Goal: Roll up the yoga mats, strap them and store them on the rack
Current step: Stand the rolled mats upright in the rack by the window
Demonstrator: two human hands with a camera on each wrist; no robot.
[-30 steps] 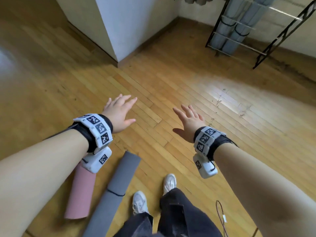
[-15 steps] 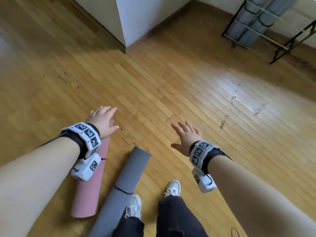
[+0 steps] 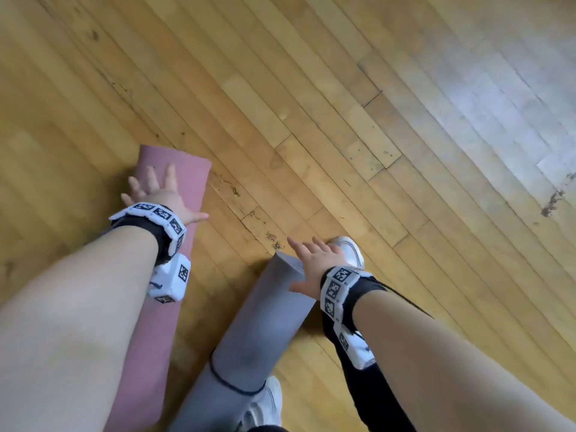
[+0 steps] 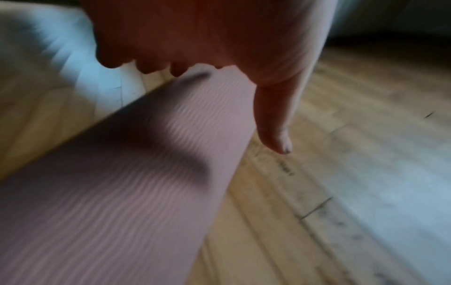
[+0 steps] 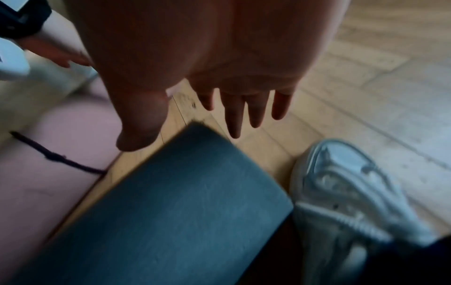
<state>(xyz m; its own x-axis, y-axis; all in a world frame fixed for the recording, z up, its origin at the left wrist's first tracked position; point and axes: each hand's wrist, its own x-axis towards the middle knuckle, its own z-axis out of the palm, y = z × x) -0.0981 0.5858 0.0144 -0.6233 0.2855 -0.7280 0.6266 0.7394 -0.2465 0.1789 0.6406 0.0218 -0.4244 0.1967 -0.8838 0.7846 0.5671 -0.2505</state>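
Two rolled mats lie side by side on the wooden floor. The pink mat [image 3: 190, 179] [image 4: 127, 192] [image 5: 61, 154] is on the left, with a dark strap [image 5: 56, 157] around it. The grey mat [image 3: 258, 325] [image 5: 171, 212] is on the right, bound by a thin dark strap [image 3: 232, 386]. My left hand [image 3: 162, 194] [image 4: 219, 48] hovers spread over the pink mat's far end, fingers straight, holding nothing. My right hand [image 3: 311, 260] [image 5: 207, 77] is spread above the grey mat's far end, empty too.
My white shoes [image 3: 349, 247] [image 5: 341, 192] stand on either side of the grey mat, one just beyond my right hand, the other [image 3: 265, 403] near its lower part. Bare wooden floor [image 3: 374, 120] stretches ahead and right. The rack is out of view.
My head has tipped down, so the rack and wall left the view. Both hands dropped toward the mats: the left over the pink one, the right over the grey one.
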